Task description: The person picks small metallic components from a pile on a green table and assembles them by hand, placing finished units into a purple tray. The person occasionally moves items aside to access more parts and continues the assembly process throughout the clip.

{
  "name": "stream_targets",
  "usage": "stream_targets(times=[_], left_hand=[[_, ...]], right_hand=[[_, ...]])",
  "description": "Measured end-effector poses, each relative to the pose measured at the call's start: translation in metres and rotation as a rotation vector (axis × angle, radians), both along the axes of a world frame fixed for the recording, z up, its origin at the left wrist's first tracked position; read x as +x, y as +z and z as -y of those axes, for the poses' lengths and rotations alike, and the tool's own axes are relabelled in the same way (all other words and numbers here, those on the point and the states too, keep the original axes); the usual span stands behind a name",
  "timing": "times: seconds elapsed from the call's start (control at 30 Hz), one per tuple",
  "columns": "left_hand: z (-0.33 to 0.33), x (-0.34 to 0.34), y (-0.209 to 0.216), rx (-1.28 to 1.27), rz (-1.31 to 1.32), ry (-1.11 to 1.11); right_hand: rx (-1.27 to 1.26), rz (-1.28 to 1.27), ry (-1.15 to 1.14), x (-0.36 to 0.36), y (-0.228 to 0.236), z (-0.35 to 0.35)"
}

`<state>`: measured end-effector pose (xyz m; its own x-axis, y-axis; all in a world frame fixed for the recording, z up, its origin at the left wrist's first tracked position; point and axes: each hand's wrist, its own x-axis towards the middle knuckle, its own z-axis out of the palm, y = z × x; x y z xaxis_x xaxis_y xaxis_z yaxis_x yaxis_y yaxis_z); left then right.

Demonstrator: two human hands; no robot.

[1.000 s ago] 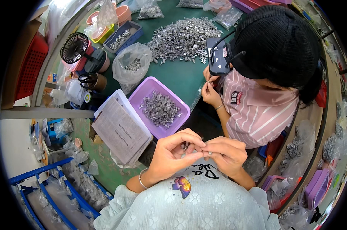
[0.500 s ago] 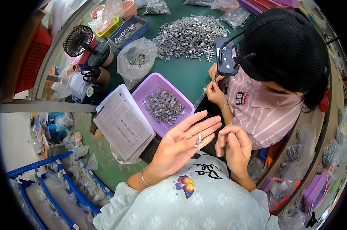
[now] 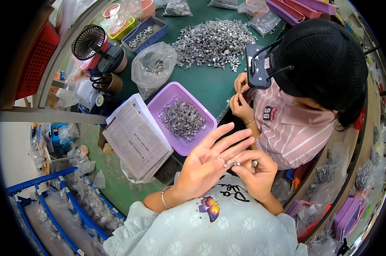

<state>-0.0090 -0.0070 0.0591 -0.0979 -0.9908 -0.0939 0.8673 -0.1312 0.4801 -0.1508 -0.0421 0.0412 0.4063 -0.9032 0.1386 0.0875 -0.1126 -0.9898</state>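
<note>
My left hand [image 3: 203,164] is palm up with its fingers stretched out. Its thumb bends across the palm and keeps a small shiny metal part [image 3: 225,165] by its tip. Close beside it, my right hand [image 3: 257,175] is closed, thumb and fingertips pinching another small metal part [image 3: 234,163]. A round silvery bit [image 3: 254,163] shows at the right hand's fingers; whether it is a ring or a loose part I cannot tell. Just beyond my left hand, a purple plastic tray [image 3: 210,114] contains many small grey metal pieces [image 3: 182,119].
A co-worker [image 3: 286,106] in a cap sits at the right, both hands at the table edge. Papers [image 3: 135,141] lie left of the tray. Farther back are a heap of metal pieces [image 3: 216,42], a plastic bag [image 3: 144,64], a blue bin [image 3: 159,30] and a small fan [image 3: 88,42].
My right hand has moved left to meet my left hand and now pinches a small metal part. My left hand has shifted slightly right. The co-worker's hands stay close together.
</note>
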Motion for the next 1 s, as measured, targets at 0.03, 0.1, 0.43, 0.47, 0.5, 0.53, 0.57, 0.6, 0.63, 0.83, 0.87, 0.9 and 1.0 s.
stream_targets(times=[0.03,0.1,0.43,0.47,0.5,0.53,0.57,0.6,0.63,0.83,0.87,0.9,1.0], left_hand=[[0.0,-0.001,0.0,0.02,0.02,0.015],[-0.002,0.0,-0.004,0.076,0.082,0.009],[-0.004,0.006,-0.009,0.089,0.333,-0.099],[-0.003,0.006,-0.009,0.093,0.325,-0.107],[-0.003,0.007,-0.008,0.097,0.318,-0.115],[-0.002,0.008,-0.008,0.086,0.32,-0.114],[-0.002,0.009,-0.007,0.074,0.321,-0.113],[-0.002,0.01,-0.007,0.063,0.323,-0.111],[-0.001,0.01,-0.006,0.031,0.36,-0.097],[0.0,0.01,-0.003,-0.075,0.502,-0.026],[0.0,0.009,-0.006,-0.083,0.51,-0.008],[-0.001,0.008,-0.007,-0.092,0.518,0.01],[0.0,0.007,-0.007,-0.082,0.531,0.034]], right_hand=[[0.076,0.075,-0.004,-0.001,-0.001,0.0],[0.147,0.208,0.0,-0.001,-0.006,0.001],[0.057,0.222,0.099,-0.002,-0.009,0.008],[0.029,0.211,0.093,-0.001,-0.009,0.008],[0.003,0.2,0.09,-0.001,-0.008,0.008],[-0.024,0.191,0.088,-0.001,-0.007,0.009],[-0.05,0.183,0.089,-0.001,-0.006,0.01],[-0.047,0.183,0.077,-0.002,-0.006,0.01],[-0.043,0.183,0.066,-0.002,-0.006,0.01],[0.369,0.374,0.088,-0.002,-0.016,0.005],[0.449,0.399,0.111,-0.001,-0.016,0.005],[0.513,0.426,0.129,0.001,-0.015,0.004],[0.688,0.544,0.211,0.002,-0.012,0.004]])
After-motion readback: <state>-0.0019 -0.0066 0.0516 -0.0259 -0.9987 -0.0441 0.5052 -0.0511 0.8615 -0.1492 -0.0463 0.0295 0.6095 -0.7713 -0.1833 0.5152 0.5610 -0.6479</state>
